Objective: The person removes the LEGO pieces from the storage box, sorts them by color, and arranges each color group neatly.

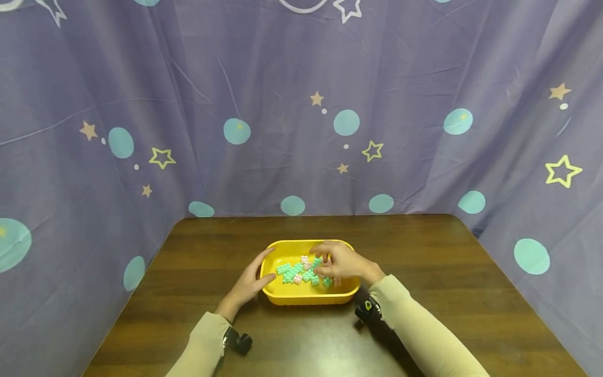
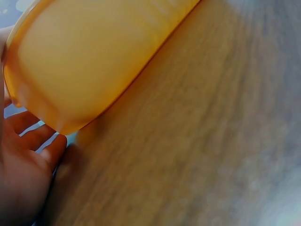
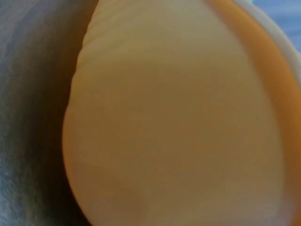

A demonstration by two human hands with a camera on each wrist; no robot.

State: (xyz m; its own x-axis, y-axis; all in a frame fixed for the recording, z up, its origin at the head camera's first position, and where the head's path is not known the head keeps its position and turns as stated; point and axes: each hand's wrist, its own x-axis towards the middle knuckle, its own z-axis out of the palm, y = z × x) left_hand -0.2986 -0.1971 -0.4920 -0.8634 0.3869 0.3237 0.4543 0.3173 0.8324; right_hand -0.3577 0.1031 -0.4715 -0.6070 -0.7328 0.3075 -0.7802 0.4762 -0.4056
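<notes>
A yellow plastic tub (image 1: 308, 300) stands on the table with several mint-green building blocks (image 1: 288, 275) and pale pink ones (image 1: 298, 279) lying loose in it. My left hand (image 1: 248, 283) holds the tub's left end, the thumb over the rim and the other fingers along the outer wall. My right hand (image 1: 346, 262) reaches in over the right part of the tub. Its fingers are bent, with thumb and index finger spread apart above the green blocks. The tub's outer wall (image 3: 178, 122) fills most of the right wrist view and hides that hand.
The brown wooden table (image 1: 198, 262) extends on all sides of the tub. Behind it hangs a purple curtain (image 1: 292, 78) with stars and blue dots. Black cameras sit on both wrists, the right one (image 1: 367, 309) close to the tub's front right corner.
</notes>
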